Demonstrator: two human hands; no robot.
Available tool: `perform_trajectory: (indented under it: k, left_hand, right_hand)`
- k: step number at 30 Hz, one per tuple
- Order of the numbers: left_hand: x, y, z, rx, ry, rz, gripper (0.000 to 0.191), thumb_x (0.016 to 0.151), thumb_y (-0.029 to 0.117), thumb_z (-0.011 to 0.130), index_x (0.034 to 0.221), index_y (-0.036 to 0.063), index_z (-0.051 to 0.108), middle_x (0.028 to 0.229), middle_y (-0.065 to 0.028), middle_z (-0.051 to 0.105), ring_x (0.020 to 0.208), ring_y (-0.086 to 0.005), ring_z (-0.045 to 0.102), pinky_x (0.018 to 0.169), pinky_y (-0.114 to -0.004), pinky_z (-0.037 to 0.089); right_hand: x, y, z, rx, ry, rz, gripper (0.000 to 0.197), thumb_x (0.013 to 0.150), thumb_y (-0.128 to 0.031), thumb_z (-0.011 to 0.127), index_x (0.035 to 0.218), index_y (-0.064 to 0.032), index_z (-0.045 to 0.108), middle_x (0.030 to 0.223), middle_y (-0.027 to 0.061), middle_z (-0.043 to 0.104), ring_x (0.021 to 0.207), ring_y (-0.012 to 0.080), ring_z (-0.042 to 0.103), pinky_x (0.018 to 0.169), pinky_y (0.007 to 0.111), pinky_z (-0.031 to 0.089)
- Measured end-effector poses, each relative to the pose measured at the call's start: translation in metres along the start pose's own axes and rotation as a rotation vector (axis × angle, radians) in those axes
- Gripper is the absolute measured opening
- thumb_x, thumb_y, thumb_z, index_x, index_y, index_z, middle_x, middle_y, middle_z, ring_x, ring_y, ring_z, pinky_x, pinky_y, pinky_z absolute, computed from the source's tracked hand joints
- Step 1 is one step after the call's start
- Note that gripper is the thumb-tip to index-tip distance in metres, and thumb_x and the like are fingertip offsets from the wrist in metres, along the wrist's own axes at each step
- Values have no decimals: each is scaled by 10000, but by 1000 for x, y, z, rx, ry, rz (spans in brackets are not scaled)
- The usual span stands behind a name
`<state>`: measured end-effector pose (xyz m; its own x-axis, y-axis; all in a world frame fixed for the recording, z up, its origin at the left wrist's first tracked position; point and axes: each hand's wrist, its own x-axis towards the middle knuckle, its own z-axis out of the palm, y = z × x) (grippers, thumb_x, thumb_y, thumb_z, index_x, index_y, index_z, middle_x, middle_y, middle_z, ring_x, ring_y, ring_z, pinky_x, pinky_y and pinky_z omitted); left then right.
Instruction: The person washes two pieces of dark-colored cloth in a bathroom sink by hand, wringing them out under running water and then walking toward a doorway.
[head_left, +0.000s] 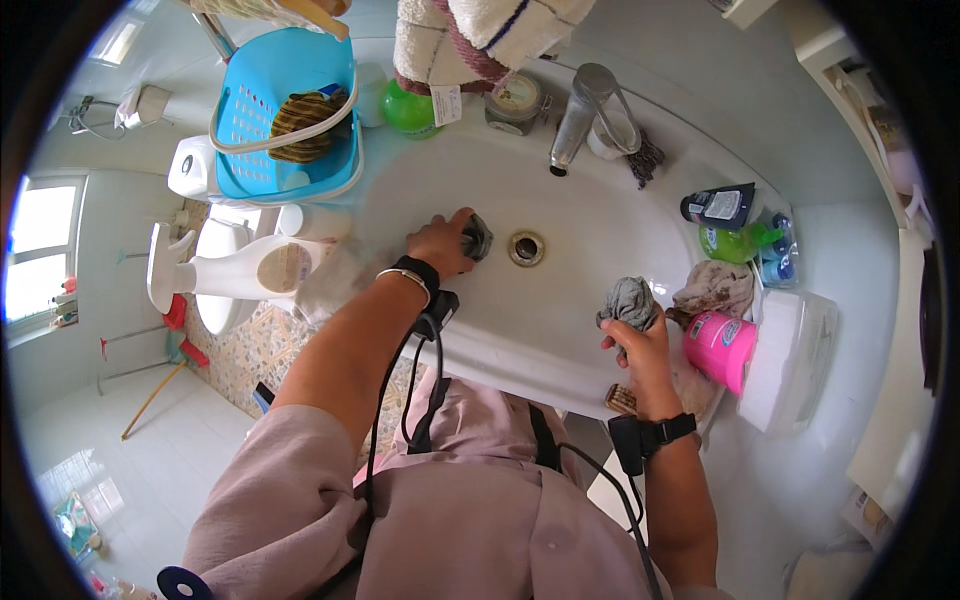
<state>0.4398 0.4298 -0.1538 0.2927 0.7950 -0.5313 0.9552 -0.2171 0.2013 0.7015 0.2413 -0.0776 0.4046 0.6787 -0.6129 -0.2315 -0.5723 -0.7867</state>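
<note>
Over the white sink basin (555, 322), my left hand (442, 245) grips a small dark grey object (477, 237), perhaps a glass or a lid, left of the metal drain (526, 248). The hand covers much of it, so its kind is unclear. My right hand (636, 337) is closed on a crumpled grey cloth (628, 301) above the right part of the basin. A metal faucet (581, 120) stands at the basin's back edge. Below my right hand, a brush (621, 399) lies on the front rim.
A blue plastic basket (251, 82), a white spray bottle (240, 268) and a green bottle (409, 111) are at the left. A glass jar (516, 105) stands behind. A pink container (720, 349), a stained cloth (716, 289) and a clear plastic box (795, 360) line the right.
</note>
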Motion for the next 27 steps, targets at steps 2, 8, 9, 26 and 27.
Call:
perform_trajectory:
  k: [2, 8, 9, 26, 27]
  left_hand:
    - [1, -4, 1, -58, -21, -7, 636, 670, 346, 740, 1221, 99, 541, 1121, -188, 553, 1057, -367, 564, 885, -436, 480]
    - [21, -10, 1, -99, -206, 27, 622, 685, 360, 720, 1132, -49, 579, 1048, -193, 625, 1017, -314, 593, 881, -410, 473]
    - [23, -10, 1, -314, -252, -31, 573, 694, 355, 715, 1098, -35, 602, 1023, -163, 639, 983, -271, 596, 867, -384, 469]
    - [-32, 6, -40, -1582, -654, 30, 292, 802, 222, 621, 1026, 38, 594, 939, -75, 643, 846, -203, 606, 828, -361, 492]
    - [-37, 6, -43, -1653, -648, -8, 274, 810, 208, 614, 1025, 39, 594, 930, -78, 644, 836, -208, 609, 822, -359, 500]
  right_hand:
    - [-2, 12, -11, 96, -9, -207, 600, 683, -125, 740, 1203, 18, 475, 952, 70, 607, 826, 145, 599, 701, 277, 501]
    - [-34, -11, -13, -160, 85, -314, 530, 701, -128, 709, 1164, 56, 530, 983, 85, 609, 886, 158, 582, 811, 297, 480]
    - [-40, -13, -13, -127, 68, -294, 543, 700, -123, 694, 1181, 59, 521, 991, 85, 605, 888, 164, 579, 814, 301, 479]
    - [-113, 65, 42, -374, 357, -647, 701, 782, -87, 627, 1410, -30, 320, 1394, 203, 372, 1250, 330, 422, 1048, 393, 353]
    - [-115, 83, 41, -751, 375, -678, 709, 789, -100, 629, 1420, -48, 309, 1410, 234, 357, 1275, 375, 396, 1056, 417, 347]
